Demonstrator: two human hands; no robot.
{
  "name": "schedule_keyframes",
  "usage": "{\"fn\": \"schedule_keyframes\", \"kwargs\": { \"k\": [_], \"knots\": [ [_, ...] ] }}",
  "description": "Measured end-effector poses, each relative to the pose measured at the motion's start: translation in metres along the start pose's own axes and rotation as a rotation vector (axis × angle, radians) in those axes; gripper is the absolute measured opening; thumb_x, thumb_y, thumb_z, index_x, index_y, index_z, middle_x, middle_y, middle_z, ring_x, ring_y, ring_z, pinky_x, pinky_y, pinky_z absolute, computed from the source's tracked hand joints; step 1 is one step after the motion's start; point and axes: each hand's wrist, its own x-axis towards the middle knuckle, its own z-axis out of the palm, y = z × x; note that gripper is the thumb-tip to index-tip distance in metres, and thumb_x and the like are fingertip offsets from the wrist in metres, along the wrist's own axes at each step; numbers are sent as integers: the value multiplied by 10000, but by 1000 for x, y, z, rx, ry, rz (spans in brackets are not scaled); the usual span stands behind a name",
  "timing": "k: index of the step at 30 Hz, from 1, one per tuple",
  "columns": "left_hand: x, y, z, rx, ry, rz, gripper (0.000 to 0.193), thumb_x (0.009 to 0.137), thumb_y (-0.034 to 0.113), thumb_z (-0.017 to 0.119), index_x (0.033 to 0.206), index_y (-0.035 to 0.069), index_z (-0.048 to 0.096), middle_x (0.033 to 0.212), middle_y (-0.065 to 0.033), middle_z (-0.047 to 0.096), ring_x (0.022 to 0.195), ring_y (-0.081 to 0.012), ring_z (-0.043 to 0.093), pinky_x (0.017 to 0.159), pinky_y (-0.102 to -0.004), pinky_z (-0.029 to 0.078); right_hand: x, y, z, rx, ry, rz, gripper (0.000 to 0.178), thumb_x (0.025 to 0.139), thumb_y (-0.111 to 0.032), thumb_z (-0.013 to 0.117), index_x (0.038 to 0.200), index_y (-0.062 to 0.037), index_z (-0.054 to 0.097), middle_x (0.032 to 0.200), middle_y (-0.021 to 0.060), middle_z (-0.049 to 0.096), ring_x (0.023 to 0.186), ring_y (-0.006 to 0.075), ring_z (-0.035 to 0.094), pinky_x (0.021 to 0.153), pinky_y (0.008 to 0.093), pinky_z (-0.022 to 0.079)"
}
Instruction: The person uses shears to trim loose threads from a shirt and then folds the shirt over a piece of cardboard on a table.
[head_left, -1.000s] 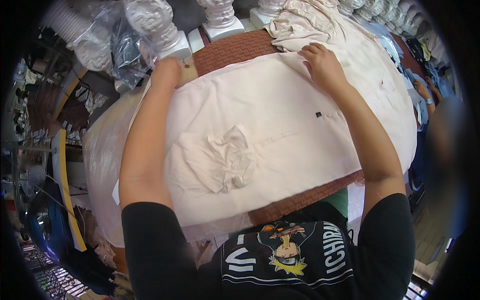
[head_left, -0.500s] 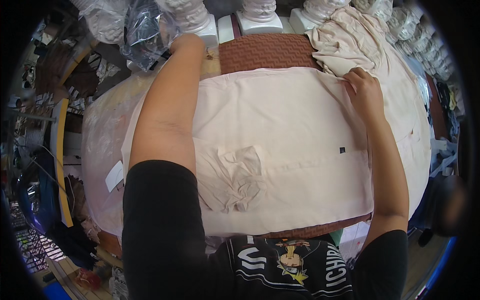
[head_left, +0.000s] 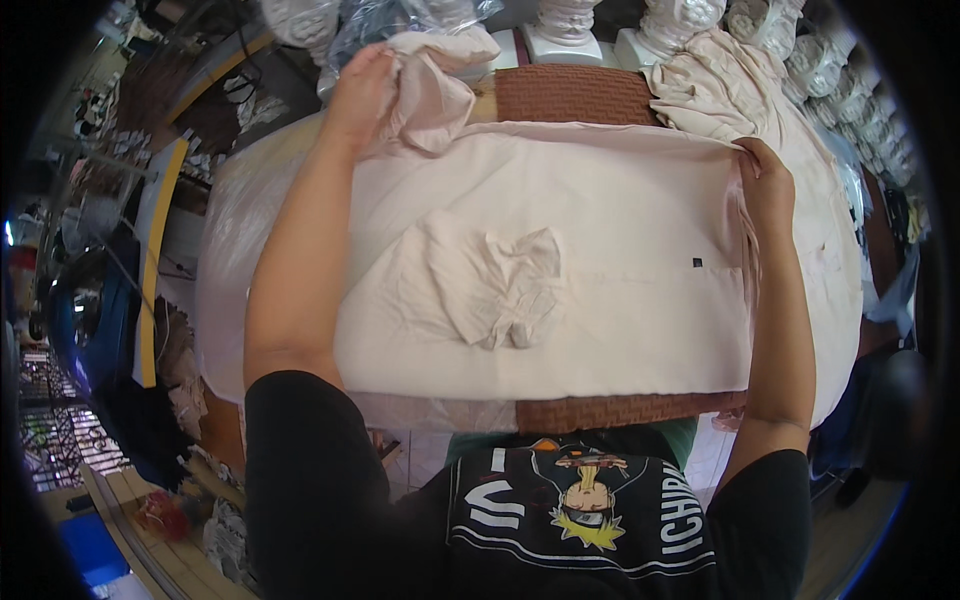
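1. Head view: at the left of the frame a sheet of clear plastic [head_left: 225, 290] drapes over the edge of the work surface, reaching from the upper left down to the lower middle.
2. The left hand [head_left: 362, 92] sits in the upper left, its forearm stretched straight up from the lower edge; the fingers are closed around a bunched corner of the cream shirt [head_left: 560, 290], lifting that fold off the surface.
3. The shirt lies spread flat across the middle of the frame on a brown woven mat [head_left: 575, 95], with its crumpled collar near the centre and a small dark tag toward the right.
4. The right hand [head_left: 768, 180] is in the upper right, arm extended along the shirt's right edge; its fingers pinch that edge, palm turned inward.
5. A pile of cream cloth [head_left: 730, 90] lies beyond the right hand, at the upper right, just beside white carved figures [head_left: 680, 15] along the top rim.
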Motion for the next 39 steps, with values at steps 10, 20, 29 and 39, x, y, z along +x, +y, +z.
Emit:
{"fn": "schedule_keyframes", "kwargs": {
  "k": [10,20,29,39],
  "knots": [
    [-222,69,-175,-637,22,157,481,860,261,381,1207,-45,513,1214,-180,552,1177,-303,490,1034,-435,336,-136,9,-44,-90,88,-78,174,870,-105,588,1019,-33,639,940,113,650,880,205,616,801,298,463],
    [-329,28,-178,-471,210,-27,143,795,200,363,787,71,424,828,-111,518,964,-295,500,987,-450,326,-160,13,-34,-112,58,2,188,877,-119,568,1038,-75,654,976,135,655,896,250,624,789,326,481],
    [-316,69,-183,-475,208,35,117,806,208,392,790,92,385,805,-70,439,945,-260,479,1045,-515,286,-151,-2,-56,-14,106,-22,185,897,-121,552,1046,-116,661,991,84,668,929,186,631,809,285,469],
    [-349,50,-209,-317,99,-110,162,824,248,448,800,89,427,760,-52,435,926,-261,496,1046,-494,283,-191,4,-74,-74,88,-93,182,869,-66,553,1012,-106,658,949,101,652,891,239,619,783,316,472]
  ]
}}
